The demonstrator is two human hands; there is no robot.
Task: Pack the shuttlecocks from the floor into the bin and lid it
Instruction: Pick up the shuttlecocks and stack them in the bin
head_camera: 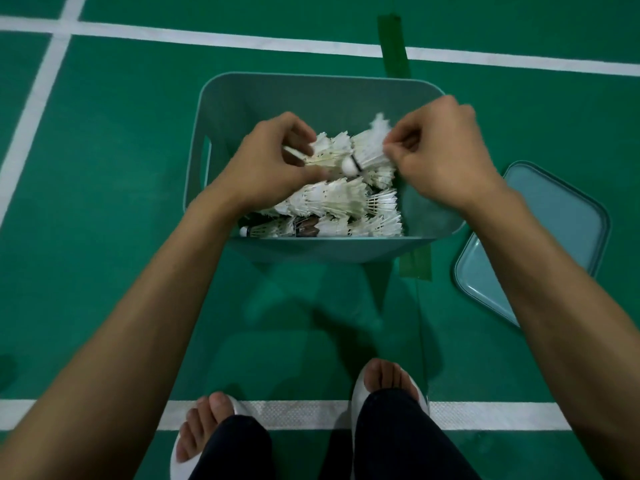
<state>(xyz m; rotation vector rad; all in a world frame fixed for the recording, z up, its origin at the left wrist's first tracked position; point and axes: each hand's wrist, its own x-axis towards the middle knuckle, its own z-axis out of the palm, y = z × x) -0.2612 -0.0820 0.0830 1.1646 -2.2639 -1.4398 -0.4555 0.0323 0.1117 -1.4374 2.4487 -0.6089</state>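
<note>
Green court flooring [121, 202] crossed by white boundary lines [52, 67] filled the view, with strips of darker green tape [394, 46] running under a teal bin [311, 95] that stood on the floor just ahead of the person's sandalled feet. Over the bin's open mouth, the left hand [273, 161] had its grip clamped on a nested run of shuttlecocks [332, 154], while the right hand [440, 157] pinched the feathered end of the same run. More stacked shuttlecocks [339, 202] lay inside the bin, filling the near part. The lid [543, 230] rested flat on the floor just right of the bin, apart from it. The risk seemed plain: held at both ends, the run could pull apart in the middle and scatter, or feathers could be crushed by too tight a pinch. Runs piled too high might also have stopped the lid seating. No loose shuttlecocks showed on the visible floor.
</note>
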